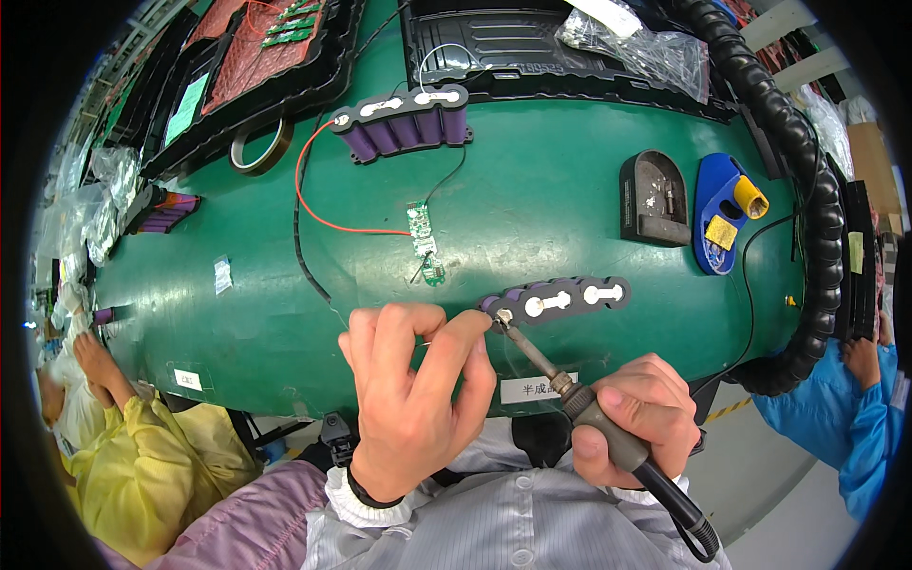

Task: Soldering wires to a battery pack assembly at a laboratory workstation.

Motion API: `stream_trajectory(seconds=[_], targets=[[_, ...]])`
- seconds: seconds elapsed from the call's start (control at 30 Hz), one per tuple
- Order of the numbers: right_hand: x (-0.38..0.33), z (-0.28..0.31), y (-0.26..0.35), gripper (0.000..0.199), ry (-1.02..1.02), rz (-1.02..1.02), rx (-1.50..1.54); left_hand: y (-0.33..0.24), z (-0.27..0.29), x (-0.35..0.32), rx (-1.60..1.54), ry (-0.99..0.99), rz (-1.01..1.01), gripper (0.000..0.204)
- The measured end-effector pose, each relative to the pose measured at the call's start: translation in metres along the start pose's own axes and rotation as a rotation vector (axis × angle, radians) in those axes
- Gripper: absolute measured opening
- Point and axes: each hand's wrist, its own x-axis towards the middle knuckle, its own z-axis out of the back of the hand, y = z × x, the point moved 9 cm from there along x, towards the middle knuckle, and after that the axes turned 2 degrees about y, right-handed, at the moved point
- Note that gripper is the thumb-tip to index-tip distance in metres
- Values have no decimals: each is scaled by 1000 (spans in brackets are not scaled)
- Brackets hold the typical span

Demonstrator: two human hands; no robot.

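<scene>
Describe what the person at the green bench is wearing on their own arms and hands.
Both hands are bare, with no gloves. The left hand comes out of a pale lilac sleeve that ends in a white ribbed cuff, with a thin dark band at the wrist. The right hand shows no sleeve here. Below the hands lies a light grey-lilac smock front with snap buttons.

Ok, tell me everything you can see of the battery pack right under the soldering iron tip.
The near battery pack is a row of purple cylindrical cells in a dark grey holder, lying flat on the green table. White metal strips bridge its cell ends. The soldering iron, gripped by the right hand, meets its left end, where the left hand pinches a thin wire. No lead visibly leaves it.
</scene>
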Motion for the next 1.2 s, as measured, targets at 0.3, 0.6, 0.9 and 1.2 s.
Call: stream_trajectory(seconds=[0.3, 0.6, 0.9, 1.2], targets=[[-5, 9, -4, 37, -139, -34, 37, 2, 7, -1, -6, -31, 10, 33], [-4, 8, -6, 37, -142, -43, 11, 1, 5, 0, -58, -38, 12, 33], [-3, 7, -5, 37, -130, -36, 13, 0, 4, 1, -48, -7, 2, 33], [-3, 5, -7, 38, -135, -43, 22, 1, 1, 1, -31, 9, 2, 32]])
